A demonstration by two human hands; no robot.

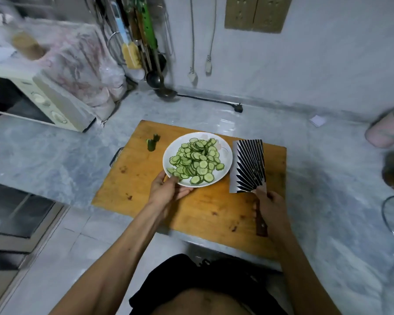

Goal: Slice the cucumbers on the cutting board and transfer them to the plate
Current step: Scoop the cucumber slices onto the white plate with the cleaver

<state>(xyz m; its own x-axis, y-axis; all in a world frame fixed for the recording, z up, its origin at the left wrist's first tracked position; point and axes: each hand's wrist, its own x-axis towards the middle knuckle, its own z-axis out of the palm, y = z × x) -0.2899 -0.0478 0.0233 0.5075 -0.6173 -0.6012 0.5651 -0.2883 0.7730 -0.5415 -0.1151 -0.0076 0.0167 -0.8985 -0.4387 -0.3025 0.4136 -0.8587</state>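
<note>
Your left hand (168,189) has its fingers curled under the near rim of the white plate (225,155) with the thumb up on the edge at about 7 o'clock, so the pile of cucumber slices (197,161) sits just past your fingertips, and your right hand (271,206) is wrapped tight round the cleaver (248,165) handle at 4 o'clock from the plate. The cleaver's long axis runs 6 to 12, blade pointing away from you, right beside the plate's right rim. All that's over the wooden cutting board (134,178), with a cucumber end stub (152,144) at 10 o'clock from the plate.
</note>
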